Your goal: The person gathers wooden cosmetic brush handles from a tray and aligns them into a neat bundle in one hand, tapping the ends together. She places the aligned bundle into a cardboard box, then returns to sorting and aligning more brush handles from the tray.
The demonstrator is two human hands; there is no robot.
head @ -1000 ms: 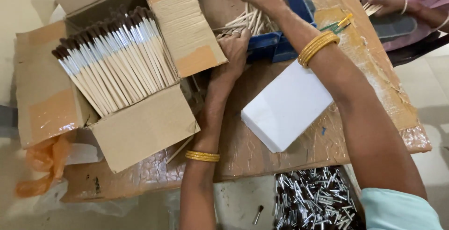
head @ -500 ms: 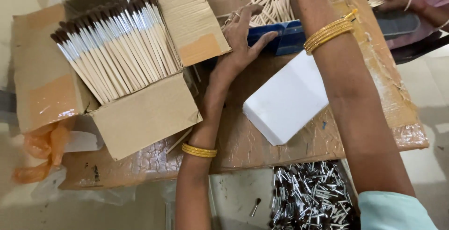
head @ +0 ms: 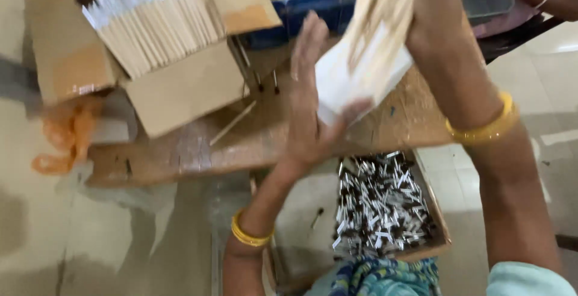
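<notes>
Head view, only one I've got. Frame is motion-blurred, so fine detail is soft.

Left hand (head: 310,112): grip released, palm flat, fingers straight and spread upward. Thumb and palm edge press against the lower edge of the white block (head: 355,79). Yellow bangle (head: 250,233) on that wrist.

Right hand (head: 430,7): up at the top edge of frame, mostly cut off and blurred. It's clenched on a bundle of thin pale sticks (head: 379,13), which hang down in front of the white block. Second yellow bangle (head: 481,129) on the right forearm.

White block sits above the brown counter (head: 253,142), tilted, between the two hands. Can't tell whether it rests on the counter or is lifted off it.

Containers:
- Open cardboard box (head: 180,85) at upper left on the counter, flaps folded out. Holds a packed row of brushes (head: 150,19), pale handles toward me, dark tips away.
- Blue tray (head: 304,13) behind the left hand, more pale sticks heaped in it.
- Low box (head: 436,209) below the counter edge, near my lap, full of small loose metal and dark pieces (head: 379,203).

A few loose sticks lie on the counter beside the cardboard box. Orange plastic bag (head: 63,139) is bunched at the counter's left end.
</notes>
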